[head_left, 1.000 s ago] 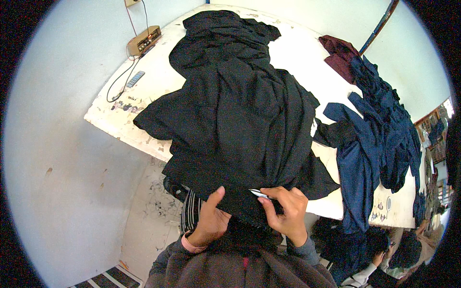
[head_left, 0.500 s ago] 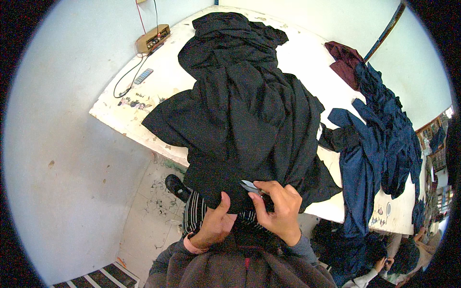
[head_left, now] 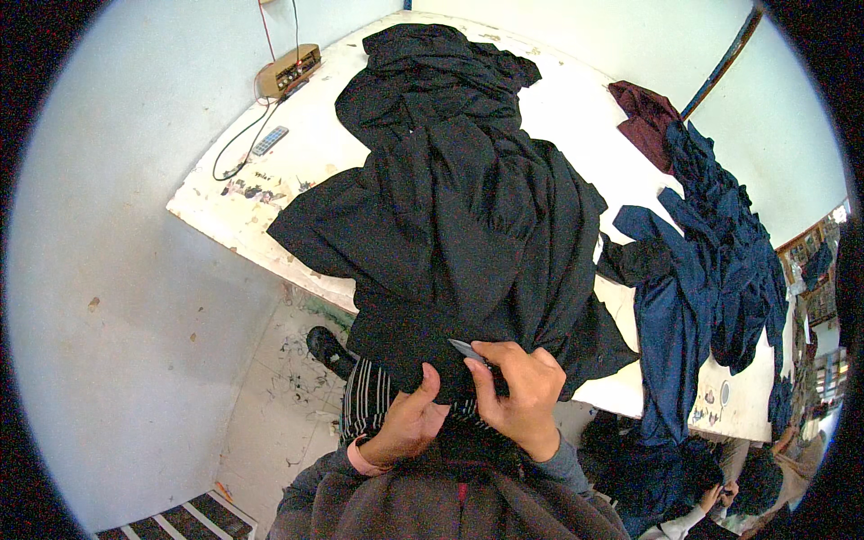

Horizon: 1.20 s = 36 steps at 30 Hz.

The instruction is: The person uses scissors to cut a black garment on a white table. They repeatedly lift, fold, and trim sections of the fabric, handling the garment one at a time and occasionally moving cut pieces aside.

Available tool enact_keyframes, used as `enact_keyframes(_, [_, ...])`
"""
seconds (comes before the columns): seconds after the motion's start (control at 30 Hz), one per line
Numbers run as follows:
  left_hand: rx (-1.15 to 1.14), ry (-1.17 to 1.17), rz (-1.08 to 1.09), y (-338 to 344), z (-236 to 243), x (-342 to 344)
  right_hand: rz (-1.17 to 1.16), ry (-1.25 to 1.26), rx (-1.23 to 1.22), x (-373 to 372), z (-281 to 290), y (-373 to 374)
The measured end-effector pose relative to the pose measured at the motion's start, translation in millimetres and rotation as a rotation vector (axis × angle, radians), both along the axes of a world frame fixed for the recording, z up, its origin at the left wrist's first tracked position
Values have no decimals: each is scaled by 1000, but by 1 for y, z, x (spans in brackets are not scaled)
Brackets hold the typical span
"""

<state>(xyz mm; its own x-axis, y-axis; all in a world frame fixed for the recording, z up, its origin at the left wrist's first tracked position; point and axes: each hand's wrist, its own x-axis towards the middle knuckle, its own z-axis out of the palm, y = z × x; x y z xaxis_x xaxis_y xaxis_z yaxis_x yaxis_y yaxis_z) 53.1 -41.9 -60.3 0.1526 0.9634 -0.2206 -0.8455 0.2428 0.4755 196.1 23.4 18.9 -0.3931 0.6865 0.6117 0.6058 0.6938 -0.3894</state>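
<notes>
"Your right hand (head_left: 524, 392) is pinching a small, pointed, silver-grey metal tool (head_left: 464, 348) between thumb and forefinger, at the near end of the big, crumpled black cloth garment (head_left: 450, 243)."

"Does the tip touch the garment?"

"It points forward and left, over the garment's near part. You can't tell from this view whether it touches."

"And my other one?"

"Your left hand (head_left: 412, 420), with a pink band (head_left: 362, 459) at the wrist, is at the garment's near edge, left of the tool. Its thumb is raised and its fingers are curled; whether they grip any cloth, you can't tell."

"Where does the garment lie?"

"Along the worn white surface (head_left: 576, 117) in front of you, its near end hanging over the edge toward you. Below its near left corner you have black-and-white striped cloth (head_left: 365, 398) and a black shoe (head_left: 329, 352)."

"What else is around it?"

"Left of its far half sit a grey-blue, button-covered remote control (head_left: 270, 140) and, farther off, a brown, box-shaped device with cords (head_left: 290, 71). To its right, you have a heap of dark blue cloth garments (head_left: 670, 337), with a piece of maroon cloth (head_left: 644, 121) at the heap's far end."
</notes>
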Motion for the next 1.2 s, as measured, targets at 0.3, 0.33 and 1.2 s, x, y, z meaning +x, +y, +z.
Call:
enact_keyframes(0.3, [-1, -94, 35, 1, -6, 6, -28, 1, 4, -1, 1, 3])
enact_keyframes(0.33, [-25, -95, 36, 1, -6, 5, -29, -11, 17, -1, 0, 3])
enact_keyframes(1.2, [-41, 113, 504, 13, 3, -69, 274, -355, -26, 75, -29, -14])
